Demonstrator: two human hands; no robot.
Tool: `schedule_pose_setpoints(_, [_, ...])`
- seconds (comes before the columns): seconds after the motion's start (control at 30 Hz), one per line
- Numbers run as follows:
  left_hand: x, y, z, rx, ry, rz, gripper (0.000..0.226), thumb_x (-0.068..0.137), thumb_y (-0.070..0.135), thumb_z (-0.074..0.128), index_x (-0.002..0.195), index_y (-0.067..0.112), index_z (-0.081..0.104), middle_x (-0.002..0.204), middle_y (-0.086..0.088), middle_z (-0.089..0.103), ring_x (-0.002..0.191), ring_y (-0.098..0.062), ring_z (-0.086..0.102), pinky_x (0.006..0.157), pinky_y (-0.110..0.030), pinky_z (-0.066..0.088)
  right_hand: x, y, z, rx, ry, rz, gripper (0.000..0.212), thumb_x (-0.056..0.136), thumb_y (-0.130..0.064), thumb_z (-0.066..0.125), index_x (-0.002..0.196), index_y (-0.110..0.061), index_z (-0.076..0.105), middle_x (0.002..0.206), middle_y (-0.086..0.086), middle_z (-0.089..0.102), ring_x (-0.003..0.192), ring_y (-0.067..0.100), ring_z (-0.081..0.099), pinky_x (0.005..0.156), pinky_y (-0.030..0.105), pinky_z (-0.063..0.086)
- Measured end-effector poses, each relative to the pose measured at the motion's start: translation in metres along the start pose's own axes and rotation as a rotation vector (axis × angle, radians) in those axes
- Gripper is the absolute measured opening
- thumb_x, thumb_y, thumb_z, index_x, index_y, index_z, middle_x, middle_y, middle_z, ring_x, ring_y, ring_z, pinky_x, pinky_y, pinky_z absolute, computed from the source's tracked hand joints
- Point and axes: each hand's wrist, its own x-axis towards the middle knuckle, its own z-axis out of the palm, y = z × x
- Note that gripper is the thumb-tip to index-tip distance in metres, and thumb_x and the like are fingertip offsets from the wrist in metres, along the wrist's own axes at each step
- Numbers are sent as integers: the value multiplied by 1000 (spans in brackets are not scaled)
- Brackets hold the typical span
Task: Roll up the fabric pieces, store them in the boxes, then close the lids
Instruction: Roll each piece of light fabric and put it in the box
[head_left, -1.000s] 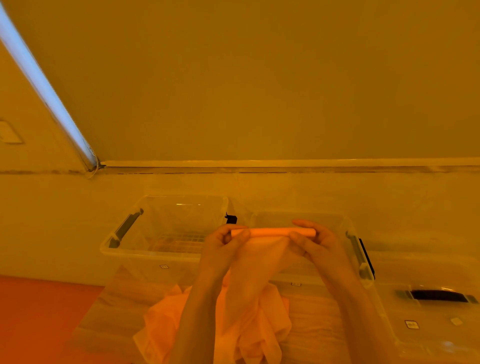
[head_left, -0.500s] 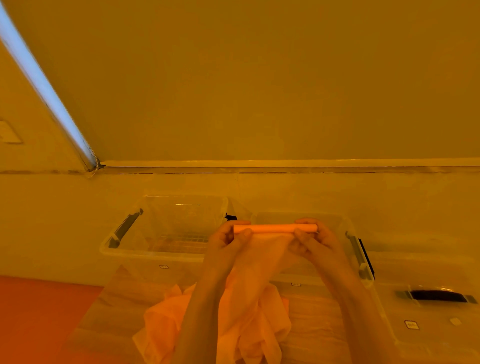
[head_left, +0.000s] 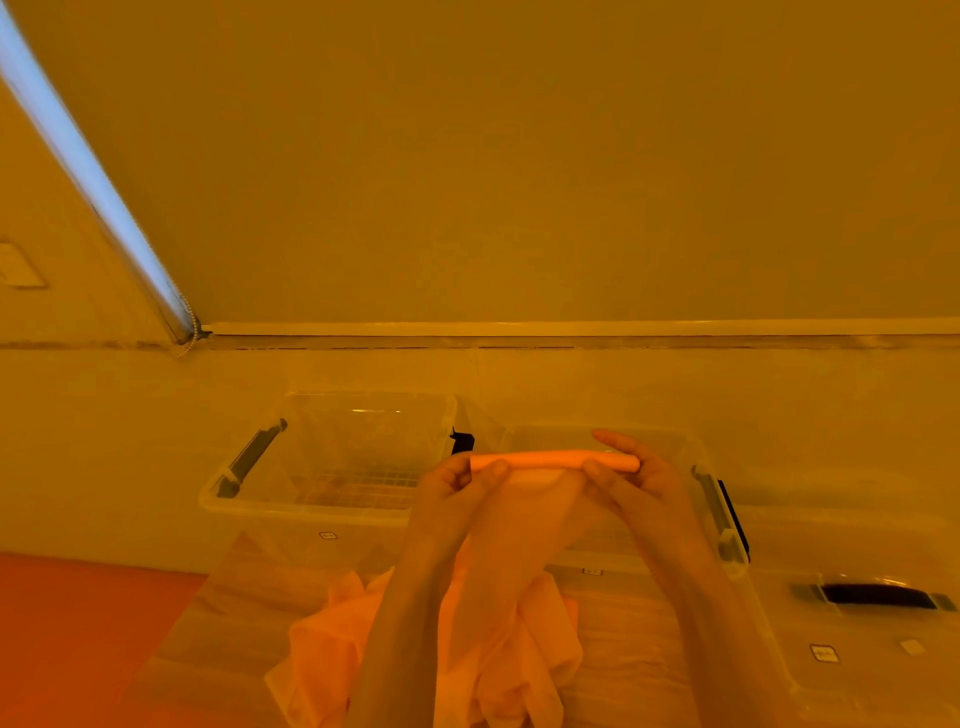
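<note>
We see a pale wooden table (head_left: 639, 670) filling the lower middle of the view, its far edge against a light wall (head_left: 467, 156). Along that far edge stand two clear plastic boxes, both without lids. The left box (head_left: 332, 467) has a grey latch handle on its left end and a grid pattern showing through its floor. The right box (head_left: 685, 457) sits just beside it and carries a grey latch on its right end. At the right edge of the table lies a clear lid (head_left: 872, 639) with a black handle, flat, just beside the right box.

Near the front edge of the table lies a crumpled heap of orange fabric (head_left: 322, 660). From this heap a strip rises up between our forearms to a tight orange roll (head_left: 545, 460), which we hold level in the air above the near rims of the two boxes, mostly in front of the right one.

Our left hand (head_left: 452, 493) pinches the left end of the roll, thumb and curled fingers closed on it. Our right hand (head_left: 644, 483) holds the right end, the thumb pressing on the near side while the fingers reach behind the roll, the forefinger stretched out above it.

A small black clip-like object (head_left: 462, 440) sits between the boxes at the far edge; we cannot tell what it is.
</note>
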Motion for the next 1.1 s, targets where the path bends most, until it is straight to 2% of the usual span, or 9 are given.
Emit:
schedule_pose_setpoints(0.1, [-1, 0, -1, -22, 10, 15, 11, 90, 21, 62, 84, 24, 71, 73, 8, 68, 70, -9, 62, 64, -30, 48, -1, -1, -3, -100, -25, 1, 36, 76, -27, 70, 112, -26, 65, 103, -1, 69, 91, 14, 68, 68, 22, 54])
schedule_pose_setpoints(0.17, [-2, -1, -2, -38, 5, 22, 11, 91, 22, 61, 84, 21, 70, 75, 5, 67, 73, -12, 62, 66, -32, 47, -1, -2, -4, -162, -41, -20, 18, 82, -20, 69, 100, -22, 68, 91, -3, 69, 84, 13, 66, 63, 20, 52])
schedule_pose_setpoints(0.27, [-4, -1, -2, -34, 12, 36, 14, 91, 26, 60, 81, 24, 69, 71, 9, 65, 69, -7, 61, 59, -23, 47, -2, -4, -6, -293, -79, -70, 6, 86, -18, 66, 92, -17, 67, 78, -3, 67, 72, 10, 65, 63, 26, 52])
schedule_pose_setpoints(0.33, [-4, -3, -3, -20, 24, 45, 19, 91, 28, 59, 74, 29, 68, 71, 9, 64, 69, -7, 60, 59, -24, 45, -2, -5, -8, -319, -75, -75, 8, 85, -18, 68, 92, -16, 67, 82, 1, 67, 74, 13, 65, 65, 31, 53])
schedule_pose_setpoints(0.43, [-4, -3, -3, -3, 31, 57, 22, 92, 26, 59, 73, 33, 68, 71, 11, 64, 69, -5, 58, 61, -26, 43, -3, -9, -8, -168, -49, -35, 14, 82, -7, 69, 95, -11, 66, 80, 2, 70, 70, 9, 66, 62, 23, 54])
schedule_pose_setpoints(0.6, [-3, 0, -5, 3, 2, 41, 13, 91, 24, 60, 95, 31, 70, 95, -2, 68, 79, -13, 62, 61, -26, 48, -3, -11, -7, -99, 16, -13, 7, 87, -11, 64, 92, -12, 68, 77, -2, 68, 66, 5, 65, 66, 27, 55])
schedule_pose_setpoints(0.8, [-4, -1, -4, -49, 29, -17, 21, 89, 25, 63, 109, 27, 67, 99, -4, 65, 86, -18, 63, 62, -28, 50, -3, -13, -3, 10, 30, 7, 20, 86, 0, 62, 99, -15, 68, 77, -4, 72, 70, 6, 68, 65, 19, 57])
schedule_pose_setpoints(0.97, [-3, 1, -4, -48, 61, -42, 12, 88, 23, 64, 99, 20, 68, 87, -2, 69, 76, -14, 65, 62, -29, 51, -4, -13, -5, -107, -15, -40, 12, 89, -6, 60, 96, -11, 68, 81, 0, 68, 74, 9, 65, 65, 19, 55])
schedule_pose_setpoints(1.1, [-2, 0, -3, -35, 67, -25, 7, 90, 23, 62, 90, 19, 67, 85, -6, 68, 75, -19, 63, 61, -32, 50, -5, -12, -6, -298, -80, -79, 10, 93, -19, 56, 97, -16, 65, 85, 0, 64, 70, 0, 61, 60, 17, 51])
